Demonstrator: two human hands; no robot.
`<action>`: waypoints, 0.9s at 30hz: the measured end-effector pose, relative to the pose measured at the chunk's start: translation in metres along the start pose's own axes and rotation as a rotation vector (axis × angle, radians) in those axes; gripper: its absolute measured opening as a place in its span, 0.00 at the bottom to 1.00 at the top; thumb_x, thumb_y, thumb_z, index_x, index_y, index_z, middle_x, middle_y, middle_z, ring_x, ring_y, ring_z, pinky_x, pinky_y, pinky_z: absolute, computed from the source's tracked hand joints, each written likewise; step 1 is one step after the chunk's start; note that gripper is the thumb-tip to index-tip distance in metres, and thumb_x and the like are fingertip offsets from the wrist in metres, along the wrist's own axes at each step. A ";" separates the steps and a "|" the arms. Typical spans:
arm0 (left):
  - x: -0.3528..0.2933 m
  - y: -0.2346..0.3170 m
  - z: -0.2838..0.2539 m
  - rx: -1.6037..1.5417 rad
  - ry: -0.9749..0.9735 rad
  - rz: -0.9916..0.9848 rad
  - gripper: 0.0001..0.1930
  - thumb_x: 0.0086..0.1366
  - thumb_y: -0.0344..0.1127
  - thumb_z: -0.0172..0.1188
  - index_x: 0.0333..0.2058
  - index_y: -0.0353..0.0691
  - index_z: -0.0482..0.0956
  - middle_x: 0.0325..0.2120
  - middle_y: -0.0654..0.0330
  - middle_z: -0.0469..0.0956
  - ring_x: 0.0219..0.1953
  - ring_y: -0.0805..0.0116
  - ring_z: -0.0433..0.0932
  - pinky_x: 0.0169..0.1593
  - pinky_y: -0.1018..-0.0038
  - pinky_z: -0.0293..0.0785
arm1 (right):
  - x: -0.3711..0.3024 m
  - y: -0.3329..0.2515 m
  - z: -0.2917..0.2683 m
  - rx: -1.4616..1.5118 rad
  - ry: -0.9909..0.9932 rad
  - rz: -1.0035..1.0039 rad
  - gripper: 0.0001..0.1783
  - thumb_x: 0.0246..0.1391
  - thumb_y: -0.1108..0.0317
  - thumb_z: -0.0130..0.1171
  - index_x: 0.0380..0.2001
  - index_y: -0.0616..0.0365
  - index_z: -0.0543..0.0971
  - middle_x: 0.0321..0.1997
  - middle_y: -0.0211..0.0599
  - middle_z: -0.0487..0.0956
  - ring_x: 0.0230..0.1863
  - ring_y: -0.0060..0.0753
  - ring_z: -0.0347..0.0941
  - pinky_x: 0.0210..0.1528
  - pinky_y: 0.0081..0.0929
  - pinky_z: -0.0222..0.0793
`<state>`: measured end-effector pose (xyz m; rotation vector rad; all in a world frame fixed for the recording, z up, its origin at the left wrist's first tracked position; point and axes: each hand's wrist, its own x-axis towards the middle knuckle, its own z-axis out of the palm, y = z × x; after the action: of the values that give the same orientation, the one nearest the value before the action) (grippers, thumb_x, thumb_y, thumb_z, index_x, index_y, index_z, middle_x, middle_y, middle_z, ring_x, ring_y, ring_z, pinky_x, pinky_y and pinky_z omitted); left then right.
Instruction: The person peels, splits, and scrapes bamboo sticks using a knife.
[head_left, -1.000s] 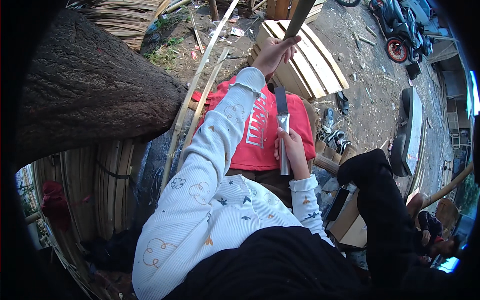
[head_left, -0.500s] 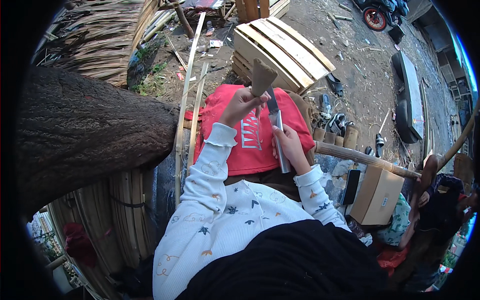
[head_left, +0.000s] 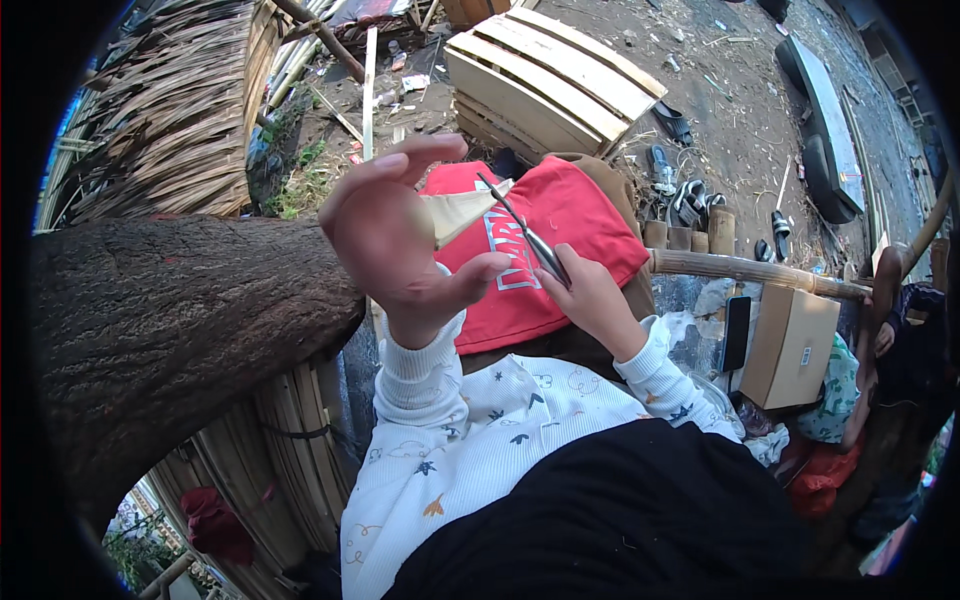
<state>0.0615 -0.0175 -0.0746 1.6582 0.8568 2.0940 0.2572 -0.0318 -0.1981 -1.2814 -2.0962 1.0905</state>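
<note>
My left hand (head_left: 400, 235) is raised close to the camera, thumb and fingers spread wide, partly blurred. Beyond it shows a pale, flat, wedge-shaped piece of wood (head_left: 458, 214), over the red cloth (head_left: 590, 225) on my lap. The hand covers one end of the wood; no grip on it is visible. A knife with a metal handle (head_left: 546, 258) is in my right hand (head_left: 594, 303), fingers closed around it. Its dark blade slants up and left, crossing the far end of the wood. Whether they touch I cannot tell.
A slatted wooden crate (head_left: 555, 85) stands ahead. At left a thick tree trunk (head_left: 190, 330) runs beside me. On the right are a bamboo pole (head_left: 750, 272), a phone (head_left: 735, 332), a cardboard box (head_left: 790, 350) and sandals (head_left: 688, 203). Another person's hand (head_left: 885, 338) shows far right.
My left hand has opened and come up toward the camera, and the wood piece now sits lower, over the red cloth. The knife has tilted to the left.
</note>
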 end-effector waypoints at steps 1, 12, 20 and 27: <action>0.002 0.005 -0.002 -0.005 -0.040 -0.045 0.26 0.55 0.42 0.71 0.43 0.36 0.67 0.39 0.45 0.76 0.42 0.56 0.77 0.52 0.57 0.72 | 0.001 -0.001 -0.001 -0.032 -0.018 0.005 0.16 0.58 0.61 0.58 0.32 0.62 0.66 0.20 0.50 0.73 0.24 0.52 0.73 0.26 0.42 0.64; -0.035 0.007 -0.039 -0.305 0.051 0.001 0.27 0.57 0.58 0.64 0.29 0.42 0.61 0.19 0.61 0.68 0.21 0.69 0.68 0.24 0.71 0.72 | 0.004 -0.032 -0.039 0.120 -0.131 -0.016 0.17 0.54 0.62 0.64 0.38 0.62 0.73 0.20 0.39 0.69 0.19 0.30 0.63 0.25 0.25 0.60; -0.054 0.009 -0.052 -0.257 0.050 0.031 0.27 0.57 0.61 0.61 0.30 0.43 0.60 0.20 0.61 0.68 0.21 0.69 0.69 0.23 0.72 0.70 | 0.009 -0.065 -0.010 0.373 -0.062 -0.087 0.15 0.57 0.67 0.60 0.44 0.62 0.71 0.25 0.41 0.72 0.24 0.29 0.68 0.29 0.26 0.63; -0.061 0.008 -0.045 -0.321 -0.001 0.051 0.28 0.57 0.61 0.62 0.32 0.43 0.59 0.17 0.61 0.66 0.18 0.68 0.66 0.21 0.73 0.64 | 0.023 -0.035 -0.015 0.122 -0.189 0.050 0.15 0.58 0.62 0.59 0.39 0.63 0.72 0.24 0.49 0.75 0.23 0.46 0.71 0.28 0.33 0.64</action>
<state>0.0349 -0.0714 -0.1224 1.5229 0.4505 2.1301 0.2384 -0.0144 -0.1613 -1.2203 -2.1035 1.3866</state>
